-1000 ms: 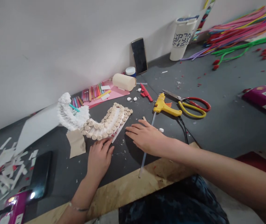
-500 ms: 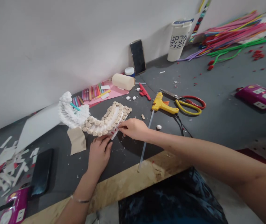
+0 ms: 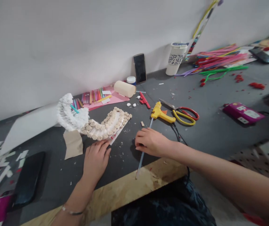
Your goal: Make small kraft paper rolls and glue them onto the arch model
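Note:
A curved craft piece, edged with rolled beige paper discs over white strips, lies on the dark table. My left hand rests flat beside its lower edge, fingertips touching or very near it. To the right of the piece, my right hand is curled above the clear glue stick. Whatever its fingers may hold is hidden. The glue stick runs into the back of a yellow glue gun. A small beige roll lies between the gun and the craft piece.
Red-and-yellow-handled scissors lie right of the gun. A fluffy white curved piece and a beige paper square sit left. A black phone, purple power strip, cup and cardboard tube stand around.
My right hand has left the craft piece's edge and moved right, over the glue stick. My left hand stays by the piece. The view has shifted slightly.

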Available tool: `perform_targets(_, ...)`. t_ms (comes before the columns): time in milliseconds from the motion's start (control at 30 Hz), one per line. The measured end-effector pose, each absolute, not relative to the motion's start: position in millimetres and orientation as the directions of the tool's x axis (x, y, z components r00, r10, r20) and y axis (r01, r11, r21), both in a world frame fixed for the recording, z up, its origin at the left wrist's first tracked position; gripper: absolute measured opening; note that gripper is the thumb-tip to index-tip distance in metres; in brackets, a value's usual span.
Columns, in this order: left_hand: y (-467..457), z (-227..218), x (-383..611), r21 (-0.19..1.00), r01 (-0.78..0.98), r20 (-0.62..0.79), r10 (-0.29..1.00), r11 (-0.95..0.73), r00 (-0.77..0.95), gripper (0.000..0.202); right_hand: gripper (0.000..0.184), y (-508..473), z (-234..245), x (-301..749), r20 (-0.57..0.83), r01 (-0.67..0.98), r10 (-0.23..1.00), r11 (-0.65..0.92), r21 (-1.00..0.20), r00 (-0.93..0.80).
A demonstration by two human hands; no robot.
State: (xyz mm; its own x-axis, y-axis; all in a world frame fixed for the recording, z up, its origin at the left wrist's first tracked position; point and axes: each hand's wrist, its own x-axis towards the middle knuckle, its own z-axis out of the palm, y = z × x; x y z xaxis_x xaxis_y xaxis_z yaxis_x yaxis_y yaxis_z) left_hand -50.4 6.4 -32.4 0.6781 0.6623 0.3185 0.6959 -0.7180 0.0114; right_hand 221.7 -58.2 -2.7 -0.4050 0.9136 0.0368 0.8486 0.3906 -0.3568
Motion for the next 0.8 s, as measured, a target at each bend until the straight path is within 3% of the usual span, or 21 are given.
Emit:
perform_targets(100, 2.5, -29.0, -48.0, -0.069, 0.723, 0.35, 0.662, -0.688, 0.663, 0.024, 0.017, -63.8, -2.3, 227.0, 0.0, 0.894, 0.917, 0.389, -0.222, -0.399)
perform_targets(200, 1.3, -27.8, -47.1, -0.091, 0.747, 0.371, 0.674, -0.659, 0.639, 0.02, 0.02, -63.4, -1.4, 230.6, -0.006, 0.907, 0.921, 0.383, -0.173, -0.39)
perform_targets(433, 1.7, -32.2, -48.0, 0.036, 0.749, 0.346, 0.711, -0.662, 0.612, 0.023, 0.019, -55.7, -6.5, 239.5, 0.146, 0.884, 0.921, 0.388, -0.262, -0.362)
perform_targets(600, 0.0, -34.5, -46.7, 0.13, 0.697, 0.33, 0.694, -0.705, 0.64, 0.027, 0.024, -56.1, -9.8, 223.3, 0.143, 0.833, 0.888, 0.461, -0.306, -0.438)
perform_targets(800, -5.4, -35.8, -43.3, 0.137, 0.645, 0.278, 0.654, -0.752, 0.704, 0.029, 0.03, -56.4, -4.9, 198.4, 0.133, 0.824, 0.876, 0.482, -0.297, -0.464)
